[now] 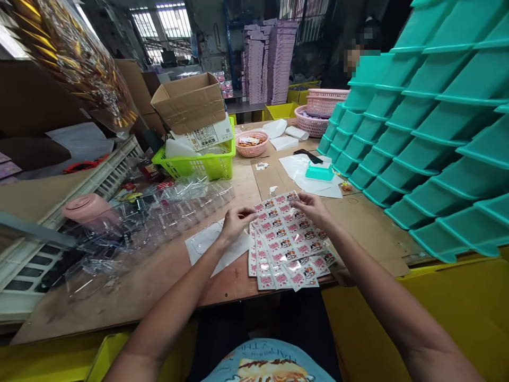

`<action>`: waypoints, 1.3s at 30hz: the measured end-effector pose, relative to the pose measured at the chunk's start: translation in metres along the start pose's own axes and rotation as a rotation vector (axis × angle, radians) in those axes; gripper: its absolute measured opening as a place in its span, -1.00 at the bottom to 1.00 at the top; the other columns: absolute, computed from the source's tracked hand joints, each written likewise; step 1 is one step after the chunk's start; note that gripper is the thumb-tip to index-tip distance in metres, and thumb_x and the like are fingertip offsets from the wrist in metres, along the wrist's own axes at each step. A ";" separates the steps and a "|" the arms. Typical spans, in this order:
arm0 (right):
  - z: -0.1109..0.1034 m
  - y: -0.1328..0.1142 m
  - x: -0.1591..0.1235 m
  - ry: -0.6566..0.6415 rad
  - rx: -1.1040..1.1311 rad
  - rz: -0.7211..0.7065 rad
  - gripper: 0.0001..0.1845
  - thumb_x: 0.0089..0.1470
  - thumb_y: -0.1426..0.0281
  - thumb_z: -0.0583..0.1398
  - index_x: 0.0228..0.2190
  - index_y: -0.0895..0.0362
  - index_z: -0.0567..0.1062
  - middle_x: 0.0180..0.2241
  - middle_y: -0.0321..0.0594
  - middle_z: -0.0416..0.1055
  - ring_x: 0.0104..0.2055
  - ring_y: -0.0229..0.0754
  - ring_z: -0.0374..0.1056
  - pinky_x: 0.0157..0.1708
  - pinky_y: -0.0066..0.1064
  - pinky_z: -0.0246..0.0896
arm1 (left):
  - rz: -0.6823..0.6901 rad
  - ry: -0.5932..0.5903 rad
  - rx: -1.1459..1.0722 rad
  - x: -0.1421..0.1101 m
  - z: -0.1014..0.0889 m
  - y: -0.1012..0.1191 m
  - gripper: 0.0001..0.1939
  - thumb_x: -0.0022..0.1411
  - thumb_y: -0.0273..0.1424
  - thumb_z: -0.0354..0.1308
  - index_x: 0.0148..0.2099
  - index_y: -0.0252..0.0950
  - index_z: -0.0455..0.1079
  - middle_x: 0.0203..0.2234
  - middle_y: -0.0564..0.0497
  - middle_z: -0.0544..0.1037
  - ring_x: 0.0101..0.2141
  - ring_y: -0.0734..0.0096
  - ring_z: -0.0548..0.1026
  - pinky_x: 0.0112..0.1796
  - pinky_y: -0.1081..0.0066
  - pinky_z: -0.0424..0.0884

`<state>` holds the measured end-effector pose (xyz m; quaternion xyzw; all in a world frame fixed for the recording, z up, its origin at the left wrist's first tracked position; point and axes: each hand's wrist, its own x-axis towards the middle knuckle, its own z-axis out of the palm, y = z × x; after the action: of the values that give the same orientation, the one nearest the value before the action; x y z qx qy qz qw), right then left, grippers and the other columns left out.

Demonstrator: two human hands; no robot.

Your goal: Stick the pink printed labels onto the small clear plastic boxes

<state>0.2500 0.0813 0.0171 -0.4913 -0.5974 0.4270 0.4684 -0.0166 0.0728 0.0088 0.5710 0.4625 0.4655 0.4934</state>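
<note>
Head view: the sticker sheet [288,228] sits mid-frame over a fanned pile of sheets [266,278] on the counter [159,281], its upper edges pinched between nearly closed fingertips of the left hand [234,225] and right hand [314,208], apparently to keep it flat. At upper centre, a pink basket [252,152] holds small brownish items; left, a green basket [220,165] carries a cardboard box [191,109], perhaps saving space.

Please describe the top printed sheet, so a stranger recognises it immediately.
Near the front of the wooden table is a fanned pile of printed sheets. The top sheet has the left hand and right hand at its edges; unlike those below, its printed grid shows almost whole.
</note>
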 end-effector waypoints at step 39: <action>0.077 -0.006 0.005 0.142 -0.422 -0.401 -0.78 0.14 0.44 0.17 -0.50 0.16 0.54 -0.52 -0.21 0.45 -0.44 -0.19 0.30 -0.41 -0.37 0.19 | -0.122 0.072 -0.568 -0.024 0.044 -0.010 -0.71 -0.12 -0.37 0.45 -0.28 -0.34 0.59 -0.35 0.00 0.62 -0.33 0.45 0.53 -0.19 0.41 0.41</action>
<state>0.1727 0.0811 0.0080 -0.4787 -0.7237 0.1571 0.4716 0.0231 0.0442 -0.0060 0.3641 0.3646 0.5657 0.6438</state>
